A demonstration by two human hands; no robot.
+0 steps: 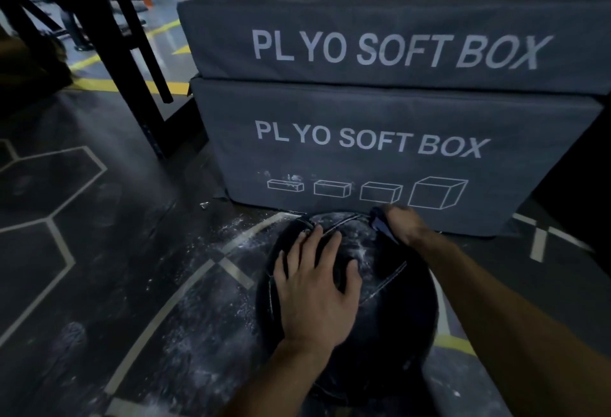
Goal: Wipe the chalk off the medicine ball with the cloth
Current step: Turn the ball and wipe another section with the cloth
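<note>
A black medicine ball (396, 301) with pale stitched seams sits on the floor in front of me, white chalk smeared near its top. My left hand (314, 287) lies flat on the ball's upper left side, fingers spread. My right hand (401, 223) grips a dark blue cloth (380, 223) and holds it against the far top of the ball. The underside of the ball is hidden.
Two stacked grey soft plyo boxes (380, 138) stand right behind the ball. Black rack legs (132, 62) rise at the left. The dark floor (198, 334) with hexagon lines carries scattered chalk dust to the ball's left.
</note>
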